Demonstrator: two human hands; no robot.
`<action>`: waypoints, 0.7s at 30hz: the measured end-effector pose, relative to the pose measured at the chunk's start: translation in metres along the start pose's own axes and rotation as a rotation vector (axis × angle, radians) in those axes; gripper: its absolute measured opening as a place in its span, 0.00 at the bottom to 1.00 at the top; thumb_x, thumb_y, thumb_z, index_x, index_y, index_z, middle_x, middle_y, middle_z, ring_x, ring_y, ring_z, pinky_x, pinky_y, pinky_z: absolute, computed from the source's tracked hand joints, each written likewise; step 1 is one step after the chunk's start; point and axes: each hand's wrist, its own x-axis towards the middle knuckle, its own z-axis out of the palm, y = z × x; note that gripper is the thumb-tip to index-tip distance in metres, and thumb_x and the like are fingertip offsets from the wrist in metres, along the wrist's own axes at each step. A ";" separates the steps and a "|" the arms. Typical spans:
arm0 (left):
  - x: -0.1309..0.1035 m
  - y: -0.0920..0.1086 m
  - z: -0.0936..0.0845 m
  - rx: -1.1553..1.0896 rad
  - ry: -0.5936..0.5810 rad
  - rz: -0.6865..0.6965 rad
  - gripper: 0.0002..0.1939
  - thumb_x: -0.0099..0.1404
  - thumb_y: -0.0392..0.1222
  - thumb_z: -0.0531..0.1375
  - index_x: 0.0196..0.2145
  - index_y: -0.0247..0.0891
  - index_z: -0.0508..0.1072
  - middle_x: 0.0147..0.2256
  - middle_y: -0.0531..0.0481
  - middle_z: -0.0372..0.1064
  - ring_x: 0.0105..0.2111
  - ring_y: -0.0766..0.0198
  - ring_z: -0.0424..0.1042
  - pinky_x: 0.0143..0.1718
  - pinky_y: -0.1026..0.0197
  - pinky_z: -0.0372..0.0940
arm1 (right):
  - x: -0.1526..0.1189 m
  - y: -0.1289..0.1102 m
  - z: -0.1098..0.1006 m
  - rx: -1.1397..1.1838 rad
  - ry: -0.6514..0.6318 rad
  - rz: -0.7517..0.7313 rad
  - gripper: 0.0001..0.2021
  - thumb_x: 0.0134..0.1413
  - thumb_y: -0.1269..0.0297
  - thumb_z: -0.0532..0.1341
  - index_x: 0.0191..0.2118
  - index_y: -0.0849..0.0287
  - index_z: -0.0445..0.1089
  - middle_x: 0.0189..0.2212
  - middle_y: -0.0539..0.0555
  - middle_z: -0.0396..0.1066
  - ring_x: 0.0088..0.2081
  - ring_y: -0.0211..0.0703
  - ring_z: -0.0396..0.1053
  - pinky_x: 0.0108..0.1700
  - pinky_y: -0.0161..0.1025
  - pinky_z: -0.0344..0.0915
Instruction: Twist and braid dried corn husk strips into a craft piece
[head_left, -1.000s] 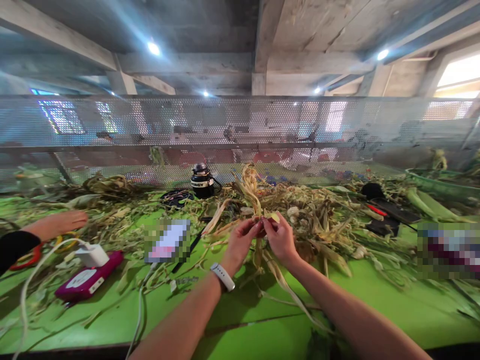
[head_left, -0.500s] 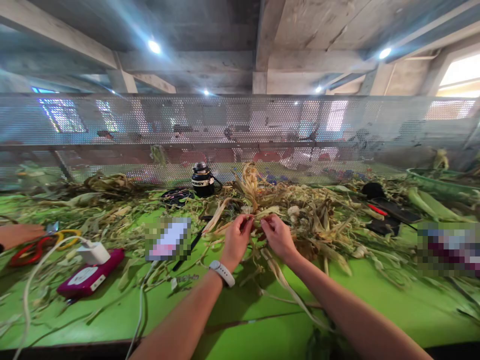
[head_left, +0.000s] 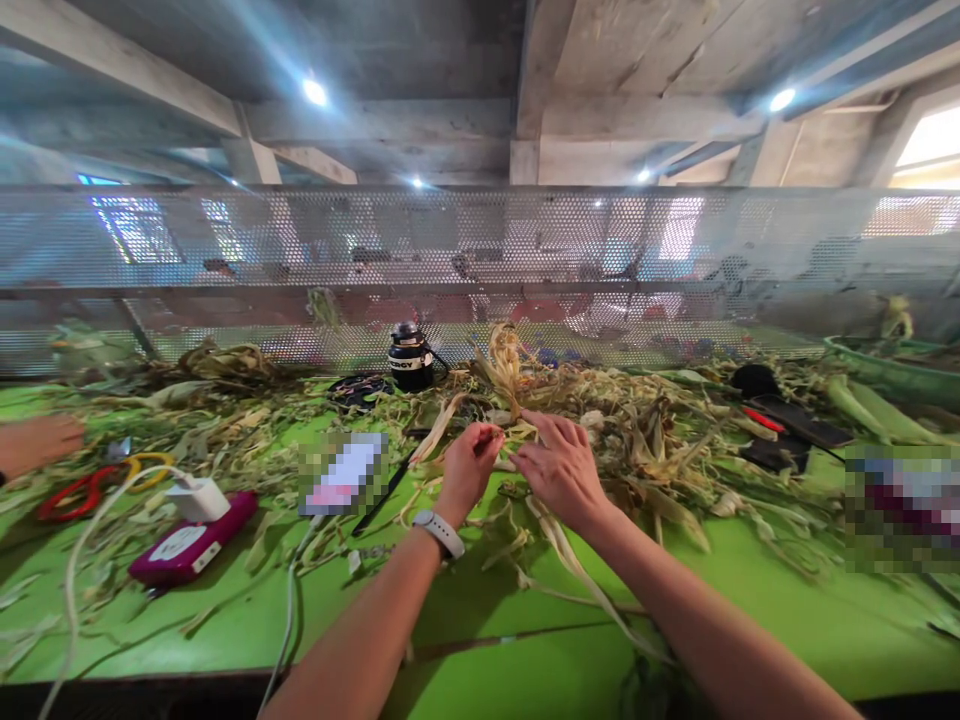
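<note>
My left hand [head_left: 471,465], with a pale watch band [head_left: 441,534] at the wrist, is closed in a pinch at the near edge of the dried plant pile [head_left: 637,420]. Whatever sits between its fingertips is too small to make out. Just right of it, my right hand [head_left: 564,470] is palm down over the plant stalks, its index finger stretched forward and the others loosely apart. Behind the hands rises a pale dried bundle [head_left: 506,365]. A long straw-coloured strip [head_left: 574,570] lies below my right hand on the green table [head_left: 480,600].
Left of my hands are a phone [head_left: 345,475] on a cable, a magenta power bank [head_left: 193,540] with a white plug, and scissors [head_left: 82,495]. Another person's hand [head_left: 41,445] is at far left. A black jar [head_left: 410,358] stands before the perforated metal screen [head_left: 450,240].
My right hand has gone from a pinch to stretched fingers over the stalks. The left hand keeps its pinch. The other person's hand has moved slightly away from the scissors. The view has shifted slightly.
</note>
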 end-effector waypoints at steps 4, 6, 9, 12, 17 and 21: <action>0.000 0.004 -0.001 -0.076 -0.207 0.001 0.09 0.54 0.44 0.60 0.30 0.35 0.72 0.28 0.49 0.71 0.29 0.64 0.67 0.34 0.62 0.62 | 0.004 0.008 0.000 0.105 0.128 0.045 0.08 0.57 0.62 0.56 0.31 0.57 0.70 0.52 0.58 0.65 0.52 0.48 0.60 0.52 0.45 0.56; -0.001 0.006 -0.001 -0.151 -0.321 -0.019 0.11 0.54 0.46 0.61 0.31 0.35 0.72 0.28 0.50 0.70 0.29 0.65 0.65 0.34 0.62 0.61 | 0.005 0.015 0.004 0.217 0.141 0.158 0.09 0.57 0.60 0.55 0.31 0.57 0.69 0.43 0.58 0.70 0.44 0.45 0.67 0.45 0.40 0.61; -0.003 0.009 0.000 -0.259 -0.402 -0.072 0.13 0.53 0.47 0.62 0.32 0.36 0.72 0.29 0.51 0.68 0.29 0.66 0.64 0.34 0.62 0.60 | 0.005 0.023 0.009 0.361 0.077 0.371 0.11 0.54 0.55 0.56 0.29 0.58 0.67 0.25 0.52 0.70 0.26 0.40 0.66 0.30 0.34 0.61; -0.005 0.009 0.002 -0.301 -0.404 -0.099 0.13 0.52 0.47 0.63 0.30 0.35 0.72 0.27 0.52 0.67 0.28 0.68 0.62 0.32 0.64 0.58 | 0.005 0.024 0.011 0.418 0.040 0.490 0.13 0.51 0.53 0.57 0.26 0.58 0.66 0.19 0.48 0.66 0.20 0.36 0.61 0.25 0.33 0.56; -0.002 0.006 0.000 -0.290 -0.333 -0.160 0.14 0.48 0.47 0.66 0.29 0.34 0.72 0.25 0.53 0.67 0.26 0.69 0.62 0.30 0.64 0.58 | 0.006 0.021 0.010 0.554 0.024 0.586 0.13 0.49 0.52 0.58 0.31 0.57 0.65 0.19 0.48 0.68 0.22 0.38 0.64 0.27 0.34 0.59; 0.000 0.003 -0.004 -0.381 -0.247 -0.263 0.16 0.47 0.48 0.66 0.30 0.33 0.72 0.27 0.51 0.69 0.26 0.69 0.64 0.29 0.65 0.60 | 0.010 0.022 0.007 0.884 0.011 0.763 0.16 0.48 0.53 0.57 0.39 0.56 0.62 0.19 0.46 0.68 0.23 0.41 0.68 0.26 0.35 0.62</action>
